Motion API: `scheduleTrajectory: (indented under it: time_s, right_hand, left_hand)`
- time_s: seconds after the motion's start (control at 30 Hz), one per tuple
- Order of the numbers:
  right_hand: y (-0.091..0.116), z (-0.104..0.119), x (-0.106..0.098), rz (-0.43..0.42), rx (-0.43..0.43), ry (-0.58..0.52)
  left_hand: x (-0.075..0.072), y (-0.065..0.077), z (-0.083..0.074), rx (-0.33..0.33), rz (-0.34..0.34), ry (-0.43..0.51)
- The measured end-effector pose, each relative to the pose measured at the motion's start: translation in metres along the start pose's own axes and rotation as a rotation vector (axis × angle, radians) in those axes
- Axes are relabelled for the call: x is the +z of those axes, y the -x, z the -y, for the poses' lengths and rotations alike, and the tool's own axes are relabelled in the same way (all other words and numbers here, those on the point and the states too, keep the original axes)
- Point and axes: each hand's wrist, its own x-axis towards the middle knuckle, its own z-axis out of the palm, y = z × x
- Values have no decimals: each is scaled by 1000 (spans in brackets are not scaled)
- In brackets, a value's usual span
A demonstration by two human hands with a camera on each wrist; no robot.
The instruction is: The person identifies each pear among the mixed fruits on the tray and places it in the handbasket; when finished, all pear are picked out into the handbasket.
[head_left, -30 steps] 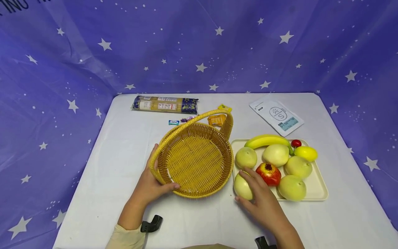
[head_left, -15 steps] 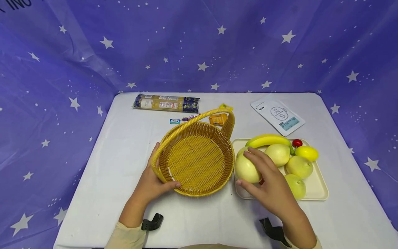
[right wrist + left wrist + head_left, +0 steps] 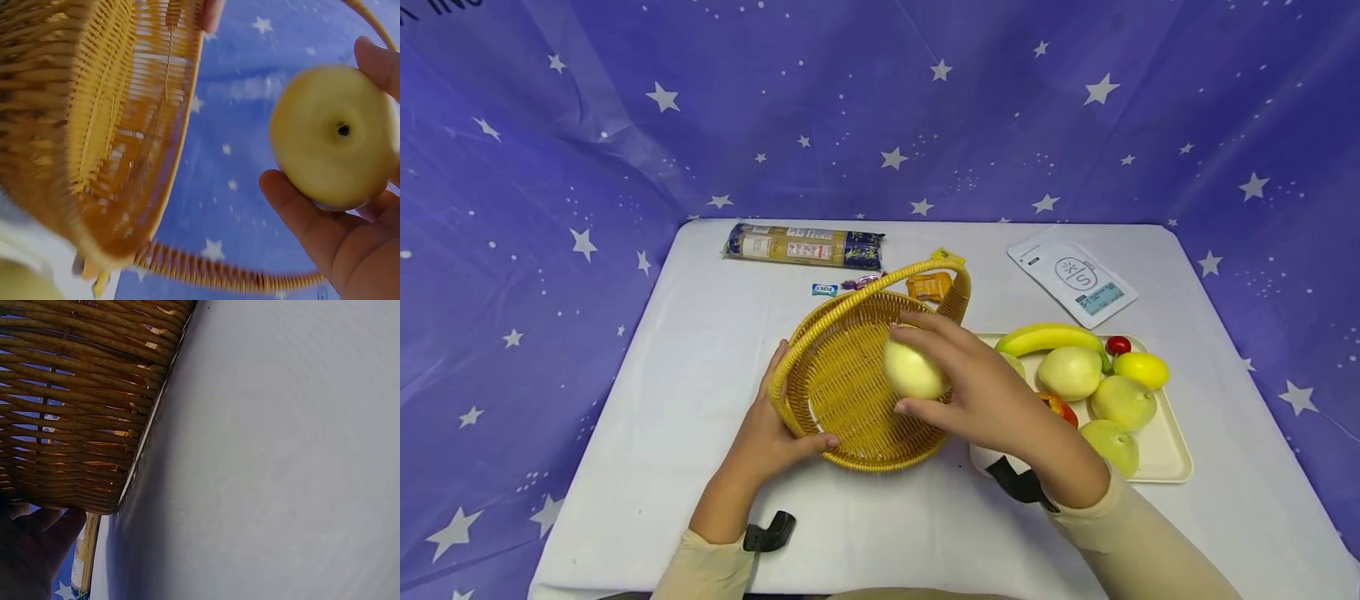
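A yellow wicker basket (image 3: 842, 392) with a tall arched handle stands mid-table. My left hand (image 3: 766, 446) grips its left side, thumb over the rim and fingers along the outer wall. In the left wrist view, fingertips (image 3: 62, 528) show against the basket's woven side (image 3: 75, 412). My right hand (image 3: 981, 396) holds a round yellow-green fruit (image 3: 913, 369) over the right part of the basket opening. From the right wrist, that fruit (image 3: 334, 137) sits between thumb and fingers, its dark-centred dimple facing the camera.
Right of the basket lies a cream tray (image 3: 1176, 467) with a banana (image 3: 1048, 337), a lemon (image 3: 1141, 369), a partly hidden red pomegranate (image 3: 1060, 408), a small red fruit (image 3: 1117, 345) and several pale fruits. Behind are a spaghetti pack (image 3: 805, 246), wrapped sweets (image 3: 928, 287) and a white pouch (image 3: 1075, 279).
My right hand has lifted the yellow-green fruit from the tray's front left corner and carried it left over the basket. The left hand keeps its hold on the rim.
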Motion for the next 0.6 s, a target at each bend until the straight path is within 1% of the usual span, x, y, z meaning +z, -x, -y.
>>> scheduleTrajectory:
  time_s: [0.1, 0.17, 0.33, 0.43, 0.5, 0.6]
  right_hand:
    - [-23, 0, 7, 51, -35, -12]
    - [-39, -1, 11, 92, -36, -10]
    - [-73, -5, 27, 178, 44, -2]
    - [-89, -10, 41, 218, 91, -44]
    - [-98, -14, 53, 250, 106, -102]
    - [-106, -21, 73, 304, 131, -142]
  left_hand:
    - [0, 0, -1, -2, 2, -5]
    - [0, 0, -2, -8, 1, -7]
    - [1, 0, -1, -15, 4, 2]
    - [1, 0, -1, -15, 7, 5]
    - [1, 0, -1, -16, 8, 5]
    - [0, 0, -1, -18, 6, 0]
